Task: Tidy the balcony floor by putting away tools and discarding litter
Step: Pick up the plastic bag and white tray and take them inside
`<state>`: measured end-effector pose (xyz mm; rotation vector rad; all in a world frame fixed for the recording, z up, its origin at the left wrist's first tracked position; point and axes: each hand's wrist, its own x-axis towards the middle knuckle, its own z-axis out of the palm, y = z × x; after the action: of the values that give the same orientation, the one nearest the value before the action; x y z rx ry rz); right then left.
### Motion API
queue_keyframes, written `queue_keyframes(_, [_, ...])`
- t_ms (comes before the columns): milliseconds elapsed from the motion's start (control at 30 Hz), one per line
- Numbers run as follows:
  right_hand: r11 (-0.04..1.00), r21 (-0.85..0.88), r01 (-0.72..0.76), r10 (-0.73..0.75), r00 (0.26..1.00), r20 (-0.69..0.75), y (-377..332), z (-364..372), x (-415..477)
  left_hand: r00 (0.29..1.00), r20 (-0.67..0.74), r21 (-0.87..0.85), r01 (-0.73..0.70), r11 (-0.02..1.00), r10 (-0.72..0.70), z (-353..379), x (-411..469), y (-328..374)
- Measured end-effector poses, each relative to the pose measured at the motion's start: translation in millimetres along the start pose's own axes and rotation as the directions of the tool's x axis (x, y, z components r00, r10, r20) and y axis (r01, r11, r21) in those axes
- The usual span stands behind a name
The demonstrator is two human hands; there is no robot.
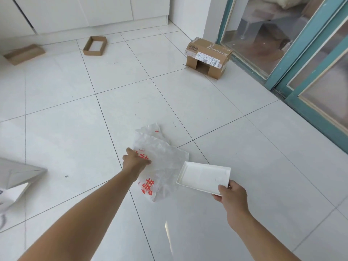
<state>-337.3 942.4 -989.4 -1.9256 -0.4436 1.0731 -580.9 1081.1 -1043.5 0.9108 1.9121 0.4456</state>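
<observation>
A crumpled white plastic bag (pixel 162 162) with red print lies on the white tiled floor in front of me. My left hand (pixel 134 160) reaches down and grips the bag at its left edge. My right hand (pixel 232 194) holds a flat white rectangular tray (pixel 203 177) by its near right corner, above the floor just right of the bag.
A brown cardboard box (pixel 208 57) with shipping labels stands by the teal sliding door (pixel 308 76). A shallow open cardboard tray (pixel 95 45) and a flat cardboard lid (pixel 24 54) lie near the white cabinets at the back. A white paper bag (pixel 17 180) sits at the left edge.
</observation>
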Motion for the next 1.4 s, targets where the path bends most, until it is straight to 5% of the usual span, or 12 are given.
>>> queue_keyframes(133, [0.998,-0.062,0.004,-0.005,1.000,-0.014,8,-2,0,0.972,0.033,-0.214,-0.221,0.952,0.233,13,-23,-2])
queue_keyframes(200, [0.999,-0.044,-0.006,0.005,1.000,-0.015,9,-4,-1,0.861,0.007,0.096,-0.508,0.856,0.509,13,-40,-7])
queue_keyframes(267, [1.000,-0.013,-0.017,0.017,1.000,-0.024,7,-7,0,0.666,0.146,0.437,-0.707,0.556,0.731,10,-47,-19])
queue_keyframes(400, [0.993,0.117,-0.003,0.022,0.986,-0.163,0,-20,0,0.524,0.521,0.633,-0.767,0.107,0.674,4,-49,-43])
queue_keyframes(533, [0.924,0.366,0.109,-0.018,0.970,-0.243,-12,-32,-4,0.652,0.566,0.747,-0.665,0.021,0.504,12,-55,-41])
queue_keyframes(633, [0.918,0.386,0.095,-0.058,0.993,-0.106,-12,-28,-10,0.721,0.545,0.735,-0.657,0.170,0.428,20,-58,-35])
queue_keyframes(767, [0.994,0.033,0.103,-0.103,0.995,-0.011,8,-14,-15,0.820,0.487,0.415,-0.520,0.746,0.300,20,-62,-23])
queue_keyframes(833, [0.989,-0.087,0.116,-0.120,0.992,-0.037,17,-12,-15,0.882,0.357,0.174,-0.386,0.906,0.307,22,-70,-17])
queue_keyframes(933, [0.973,-0.202,0.111,-0.122,0.991,-0.045,24,-13,-13,0.954,0.162,0.117,-0.272,0.955,0.252,24,-79,-14])
queue_keyframes(1067, [0.973,-0.208,0.097,-0.103,0.994,-0.021,25,-21,-16,0.955,0.294,-0.086,0.051,0.995,-0.023,30,-87,-12])
queue_keyframes(1233, [0.997,0.065,0.044,-0.042,0.999,-0.030,17,-53,-12,0.981,0.177,-0.193,-0.046,0.980,0.081,49,-107,9])
queue_keyframes(1400, [0.967,0.252,0.027,-0.009,0.997,-0.074,-2,-111,-14,0.960,0.078,-0.094,-0.262,0.960,0.270,72,-163,57])
